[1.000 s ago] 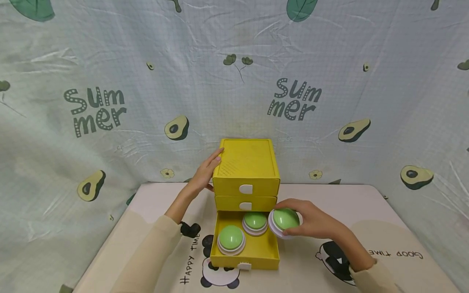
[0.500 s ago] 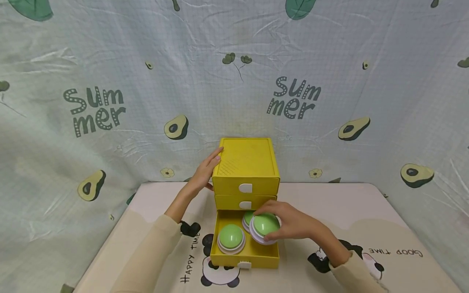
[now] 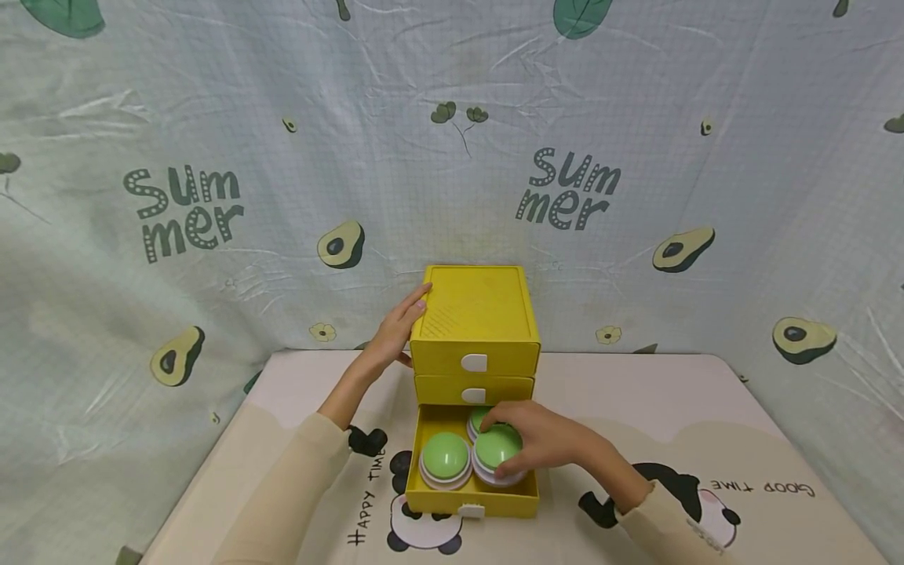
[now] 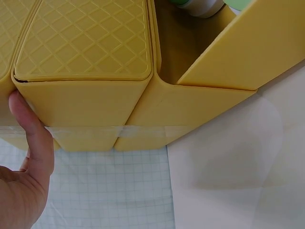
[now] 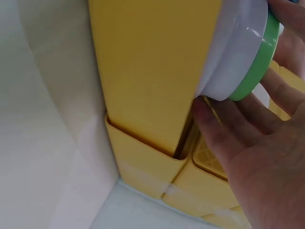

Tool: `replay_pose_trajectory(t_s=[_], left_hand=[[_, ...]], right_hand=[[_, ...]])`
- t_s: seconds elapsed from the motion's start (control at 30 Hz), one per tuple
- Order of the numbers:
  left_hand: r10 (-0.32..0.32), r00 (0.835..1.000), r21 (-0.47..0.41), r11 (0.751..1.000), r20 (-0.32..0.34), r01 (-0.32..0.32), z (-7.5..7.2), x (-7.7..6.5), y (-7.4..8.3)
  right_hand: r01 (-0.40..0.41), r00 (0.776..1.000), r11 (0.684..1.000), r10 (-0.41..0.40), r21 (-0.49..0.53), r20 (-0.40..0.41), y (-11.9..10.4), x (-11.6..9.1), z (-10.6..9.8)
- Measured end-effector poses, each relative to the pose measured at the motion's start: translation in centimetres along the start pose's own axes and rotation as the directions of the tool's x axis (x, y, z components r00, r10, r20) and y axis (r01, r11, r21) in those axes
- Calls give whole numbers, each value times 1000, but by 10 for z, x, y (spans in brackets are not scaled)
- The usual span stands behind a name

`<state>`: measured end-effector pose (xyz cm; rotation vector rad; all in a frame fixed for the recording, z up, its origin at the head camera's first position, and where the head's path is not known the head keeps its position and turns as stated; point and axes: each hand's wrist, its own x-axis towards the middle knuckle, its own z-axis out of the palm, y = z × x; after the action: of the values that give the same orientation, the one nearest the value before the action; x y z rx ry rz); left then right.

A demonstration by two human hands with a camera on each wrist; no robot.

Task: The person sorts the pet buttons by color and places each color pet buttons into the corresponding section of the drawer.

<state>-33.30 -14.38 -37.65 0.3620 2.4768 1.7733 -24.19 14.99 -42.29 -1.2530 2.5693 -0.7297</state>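
Observation:
A yellow drawer cabinet (image 3: 473, 314) stands on the table with its bottom drawer (image 3: 504, 506) pulled out. My left hand (image 3: 391, 333) rests on the cabinet's left side, fingers extended along its top edge; the left wrist view shows the thumb against the yellow wall. With my right hand (image 3: 540, 435) I grip a round, green-domed button with a pale base (image 3: 497, 447), by its sides, inside the drawer's right half. Its base (image 5: 238, 47) shows above the drawer wall in the right wrist view. A matching button (image 3: 446, 457) sits front left; another (image 3: 476, 420) lies behind, partly covered by my fingers.
Two shut drawers with white tabs (image 3: 474, 362) lie above the pulled-out one. Pale table cover (image 3: 636, 408) with panda prints spreads around the cabinet. Right behind it hangs a patterned sheet (image 3: 395, 157). Clear tape (image 4: 86, 132) crosses the cabinet's side.
My right hand has carried the held button leftward and down, from beside the drawer's right edge to within the drawer. The left hand has stayed on the cabinet.

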Motion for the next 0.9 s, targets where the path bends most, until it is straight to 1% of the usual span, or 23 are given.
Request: replay_pose_trajectory(t_s=[0.3, 0.53, 0.63, 0.8, 0.9], left_hand=[[7, 1000, -11, 1000, 2, -7, 0, 1, -1], [8, 1000, -14, 1000, 5, -8, 0, 2, -1], [5, 1000, -12, 1000, 2, -5, 1, 1, -1], [2, 1000, -3, 1000, 2, -2, 1, 0, 0], [5, 1000, -4, 1000, 4, -5, 0, -1, 1]], right_hand=[[-4, 999, 999, 6, -50, 47, 0, 5, 4], [-26, 992, 999, 31, -42, 123, -4, 7, 6], [-34, 989, 998, 42, -55, 145, -5, 8, 8], [-38, 987, 994, 53, -101, 155, -6, 7, 11], [-16, 988, 993, 34, -118, 149, -4, 7, 11]])
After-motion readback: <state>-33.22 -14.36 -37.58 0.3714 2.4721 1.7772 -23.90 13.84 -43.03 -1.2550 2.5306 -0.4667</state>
